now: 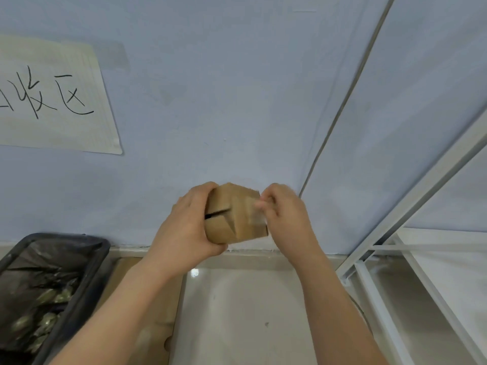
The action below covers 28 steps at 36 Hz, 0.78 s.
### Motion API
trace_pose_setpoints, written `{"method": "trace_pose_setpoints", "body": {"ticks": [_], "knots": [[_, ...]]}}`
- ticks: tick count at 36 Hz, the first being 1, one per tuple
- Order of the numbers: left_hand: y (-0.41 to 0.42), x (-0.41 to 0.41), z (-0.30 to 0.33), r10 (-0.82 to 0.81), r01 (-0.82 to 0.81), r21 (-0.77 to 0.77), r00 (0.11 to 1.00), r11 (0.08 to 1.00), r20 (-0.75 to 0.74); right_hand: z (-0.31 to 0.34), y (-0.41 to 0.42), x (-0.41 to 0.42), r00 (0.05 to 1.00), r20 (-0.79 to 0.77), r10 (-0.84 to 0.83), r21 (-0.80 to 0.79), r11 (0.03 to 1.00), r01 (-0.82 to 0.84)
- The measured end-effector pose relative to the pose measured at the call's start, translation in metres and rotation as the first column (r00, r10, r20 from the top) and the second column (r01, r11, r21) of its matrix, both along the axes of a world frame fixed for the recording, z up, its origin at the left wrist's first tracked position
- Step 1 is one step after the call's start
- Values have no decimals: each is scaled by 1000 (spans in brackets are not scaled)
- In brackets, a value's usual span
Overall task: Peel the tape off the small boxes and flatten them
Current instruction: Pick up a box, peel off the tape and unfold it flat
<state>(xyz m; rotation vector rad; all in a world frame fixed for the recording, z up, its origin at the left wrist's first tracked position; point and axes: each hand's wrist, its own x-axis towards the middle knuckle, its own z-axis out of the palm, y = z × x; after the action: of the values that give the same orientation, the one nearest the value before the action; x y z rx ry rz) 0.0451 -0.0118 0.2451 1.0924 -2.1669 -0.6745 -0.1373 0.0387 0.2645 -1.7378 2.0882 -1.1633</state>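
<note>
A small brown cardboard box [234, 212] is held up in front of the blue wall at the middle of the head view. My left hand [187, 225] grips its left side, fingers over the top and thumb underneath. A dark slit shows between the flaps on the side facing me. My right hand [284, 209] is at the box's right end, and its fingers pinch a strip of clear tape [257, 216] that lies over that end. The hand is slightly blurred.
A black bin [87, 262] lined with a dark bag and holding crumpled scraps stands at the lower left. Flat cardboard [155, 312] lies on the floor beside it, under my left forearm. A white metal rack [395, 248] stands at the right. A handwritten paper sign [52, 98] hangs on the wall.
</note>
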Motion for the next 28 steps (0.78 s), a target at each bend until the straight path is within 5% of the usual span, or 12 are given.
{"method": "trace_pose_setpoints", "body": {"ticks": [2,4,9,19,23,28], "knots": [[-5,9,4,29,-22,43,987,999,-158,1,1,-19,969,-58,-242,-76,968,237],[-7,17,10,42,-31,46,968,998,-249,3,6,-36,926,63,-372,-91,922,377],[0,11,14,-17,33,52,962,998,-271,8,12,-22,853,502,-144,-79,974,211],[-1,5,6,-47,70,87,969,994,-243,22,14,-4,801,587,-114,-90,975,204],[-1,8,8,-56,86,107,966,990,-252,27,16,1,842,539,-14,-97,992,78],[-4,7,14,-90,157,178,938,971,-335,19,17,13,972,196,133,-155,982,-103]]}}
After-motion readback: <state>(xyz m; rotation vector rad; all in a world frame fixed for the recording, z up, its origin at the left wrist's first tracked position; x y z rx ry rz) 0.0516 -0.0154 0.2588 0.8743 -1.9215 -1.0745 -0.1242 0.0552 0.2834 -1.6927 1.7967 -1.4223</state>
